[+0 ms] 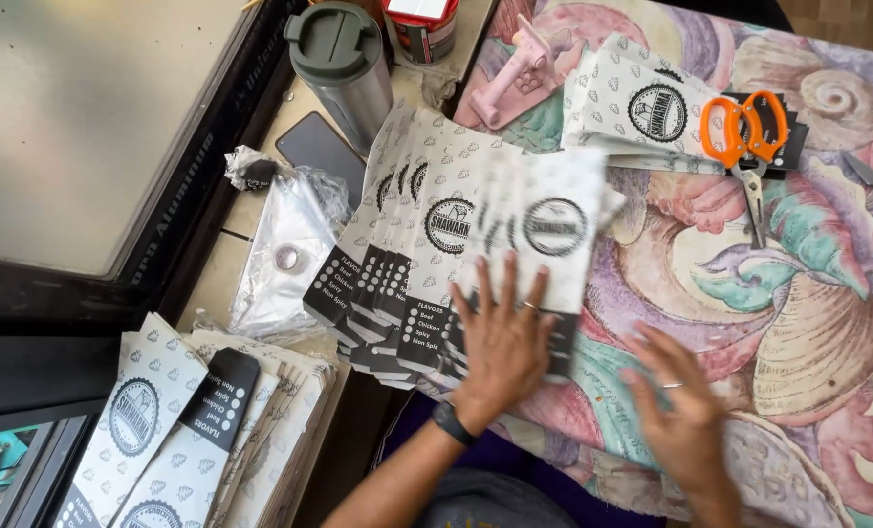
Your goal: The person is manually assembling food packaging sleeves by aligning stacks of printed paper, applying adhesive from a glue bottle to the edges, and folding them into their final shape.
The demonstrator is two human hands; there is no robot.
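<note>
Shell-patterned cloth [798, 323] covers the table. Nearest, the right hand [686, 416] hovers blurred over it, fingers loosely spread, holding nothing. The left hand [500, 342] lies flat, fingers splayed, pressing the front of a fanned row of printed paper bags [427, 225]. Another stack of bags [192, 430] sits at lower left (a good share seems laid out already). Further off, a smaller pile [642, 103] lies under orange scissors [746, 137], beside a grey tumbler [344, 64].

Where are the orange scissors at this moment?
In the head view, the orange scissors lie at the upper right on the patterned cloth, their handles overlapping a small stack of printed bags.
</note>
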